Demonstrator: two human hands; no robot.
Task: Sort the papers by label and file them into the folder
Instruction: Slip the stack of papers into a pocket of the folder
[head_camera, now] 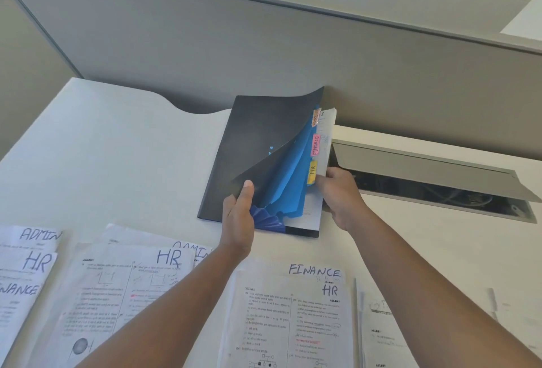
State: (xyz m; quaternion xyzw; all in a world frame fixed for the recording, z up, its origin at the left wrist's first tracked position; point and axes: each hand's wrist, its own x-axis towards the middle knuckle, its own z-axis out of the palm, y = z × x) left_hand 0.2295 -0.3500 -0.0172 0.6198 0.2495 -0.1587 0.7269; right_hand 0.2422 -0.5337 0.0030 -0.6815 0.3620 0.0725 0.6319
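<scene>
A black folder [249, 138] lies on the white desk [111, 156] against the partition. Its blue dividers [290, 174] carry an orange tab, a pink FINANCE tab [316, 144] and a yellow HR tab [312, 171]. My left hand [238, 215] grips the lifted lower corner of the black cover. My right hand [340, 194] holds a white sheet [325, 144] at the folder's right edge, behind the tabs. Loose papers lie along the near edge: an HR sheet [123, 294], a sheet marked FINANCE and HR [293, 317], and ADMIN, HR and FINANCE sheets [26, 265] at the left.
A grey partition [264, 50] rises behind the desk. An open cable tray [434, 185] with a raised lid is sunk into the desk to the right of the folder. More printed sheets [390, 335] lie at the near right.
</scene>
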